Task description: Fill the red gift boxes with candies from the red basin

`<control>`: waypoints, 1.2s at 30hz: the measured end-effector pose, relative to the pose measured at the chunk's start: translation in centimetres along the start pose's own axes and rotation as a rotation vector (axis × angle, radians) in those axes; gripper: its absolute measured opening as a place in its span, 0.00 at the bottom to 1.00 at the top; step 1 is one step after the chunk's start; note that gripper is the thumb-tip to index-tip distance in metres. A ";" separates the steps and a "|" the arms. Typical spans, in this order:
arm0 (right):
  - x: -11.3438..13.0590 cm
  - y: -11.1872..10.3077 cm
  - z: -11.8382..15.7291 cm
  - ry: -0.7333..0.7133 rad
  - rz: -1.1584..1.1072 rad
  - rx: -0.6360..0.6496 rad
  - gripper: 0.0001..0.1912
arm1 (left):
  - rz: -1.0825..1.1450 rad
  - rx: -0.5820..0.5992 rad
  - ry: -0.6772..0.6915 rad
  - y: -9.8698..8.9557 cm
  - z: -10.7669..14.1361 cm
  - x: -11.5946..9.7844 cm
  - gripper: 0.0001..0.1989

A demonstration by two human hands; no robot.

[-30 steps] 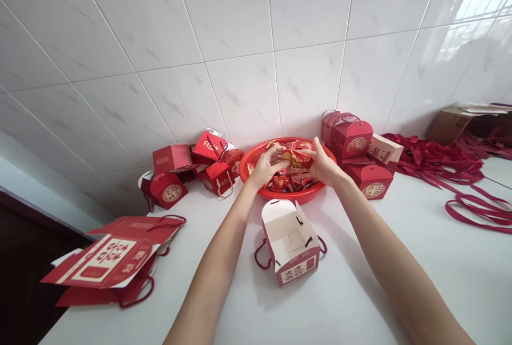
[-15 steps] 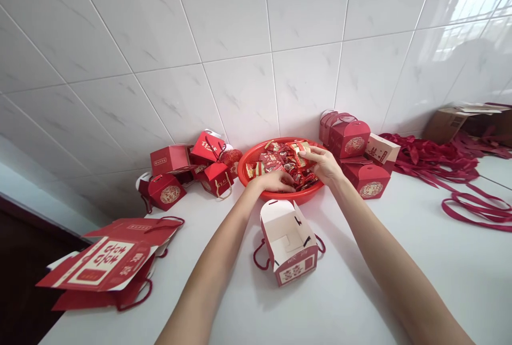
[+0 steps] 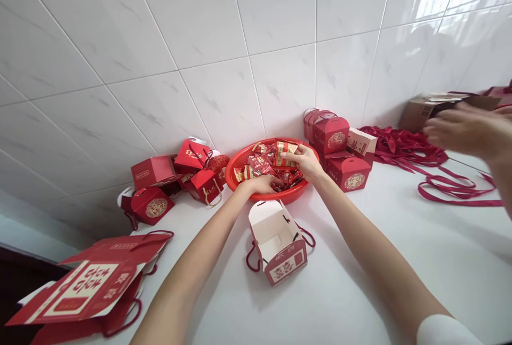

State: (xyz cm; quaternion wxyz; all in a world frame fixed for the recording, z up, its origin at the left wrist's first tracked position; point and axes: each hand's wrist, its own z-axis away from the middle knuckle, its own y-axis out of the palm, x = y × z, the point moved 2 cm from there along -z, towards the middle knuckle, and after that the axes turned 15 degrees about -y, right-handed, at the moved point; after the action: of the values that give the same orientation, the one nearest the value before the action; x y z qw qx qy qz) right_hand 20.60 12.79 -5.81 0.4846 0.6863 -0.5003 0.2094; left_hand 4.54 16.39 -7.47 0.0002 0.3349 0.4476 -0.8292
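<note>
A red plastic basket (image 3: 291,195) full of wrapped sweets (image 3: 259,165) stands by the tiled wall. My right hand (image 3: 307,161) is closed on a gold and red packet (image 3: 284,154) over the basket's right side. Down among the sweets is my left hand (image 3: 264,183), fingers bent; whatever it grips is hidden. In front of the basket, between my forearms, an open red box (image 3: 282,258) with white inner walls and dark red cord handles shows its bare inside.
Red gift boxes (image 3: 154,203) sit left of the basket, others (image 3: 347,170) to its right. Flat red cartons (image 3: 88,286) lie at the front left. Dark red ribbon (image 3: 412,147) and a cardboard box (image 3: 414,114) are at the right, where another person's hands (image 3: 472,129) reach in.
The view has turned to the right, and another person's hands have come in at the right edge. My hands stay at the basket, the packet still in my right hand.
</note>
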 end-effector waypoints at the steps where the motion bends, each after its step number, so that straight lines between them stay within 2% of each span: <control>1: 0.0 0.0 0.0 -0.010 0.006 -0.002 0.26 | 0.020 0.004 -0.003 0.0 0.0 0.0 0.23; 4: 0.1 0.1 0.2 -0.024 0.013 -0.004 0.26 | 0.054 0.000 -0.013 -0.2 0.0 0.0 0.21; 9: -0.1 0.1 0.2 -0.032 0.004 -0.005 0.26 | -0.057 -0.027 0.022 -0.2 0.0 0.3 0.16; 14: -0.3 -0.2 0.0 -0.069 0.020 -0.088 0.24 | -0.094 -0.212 0.028 -0.4 0.2 0.7 0.16; 25: -0.2 -0.4 0.1 -0.099 0.055 -0.096 0.24 | 0.244 -0.507 0.033 -1.2 0.6 0.7 0.22; 32: -0.3 -0.2 0.1 -0.102 0.087 -0.074 0.23 | 0.400 -0.582 0.086 -1.5 0.7 0.9 0.24; 36: -0.4 -0.2 0.1 -0.098 0.080 -0.063 0.24 | 0.429 -0.628 0.049 -1.5 0.5 1.0 0.23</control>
State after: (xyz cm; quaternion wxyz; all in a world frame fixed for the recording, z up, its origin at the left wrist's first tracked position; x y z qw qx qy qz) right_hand 20.56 12.91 -6.28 0.4721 0.6597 -0.5567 0.1790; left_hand 2.99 17.18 -6.76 0.2654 0.4242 0.5995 -0.6246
